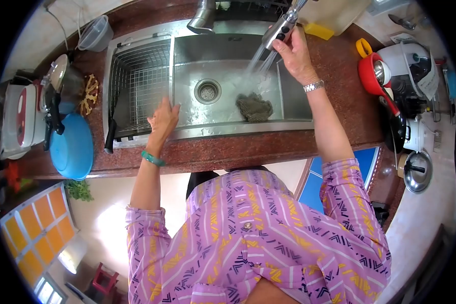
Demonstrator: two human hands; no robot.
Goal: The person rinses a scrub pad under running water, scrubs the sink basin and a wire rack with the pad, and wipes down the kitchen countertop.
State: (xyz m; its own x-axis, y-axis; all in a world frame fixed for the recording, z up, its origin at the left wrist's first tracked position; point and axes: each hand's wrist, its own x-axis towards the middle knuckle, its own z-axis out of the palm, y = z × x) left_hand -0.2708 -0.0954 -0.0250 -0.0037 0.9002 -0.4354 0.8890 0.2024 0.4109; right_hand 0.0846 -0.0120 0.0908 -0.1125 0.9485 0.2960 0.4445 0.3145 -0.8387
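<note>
My right hand [297,57] is closed around a silver pull-out faucet sprayer [281,34] with black buttons. Water streams [262,60] from it down into the steel sink [243,124]. A dark grey-green cloth or scrubber [254,107] lies wet on the basin floor, right of the round drain [207,91]. My left hand [164,119] is over the sink's front, by the right edge of the wire rack [137,76], with thumb and fingers apart and nothing visible in it. A black handle [110,136] sticks out at the rack's front left corner.
On the left stand a blue basin [72,147], a lidded pot [66,81] and a clear plastic tub [94,34]. To the right are a red pan [371,75], a yellow cup [363,48] and a metal lid [418,171]. A chrome spout [203,19] overhangs the sink's back.
</note>
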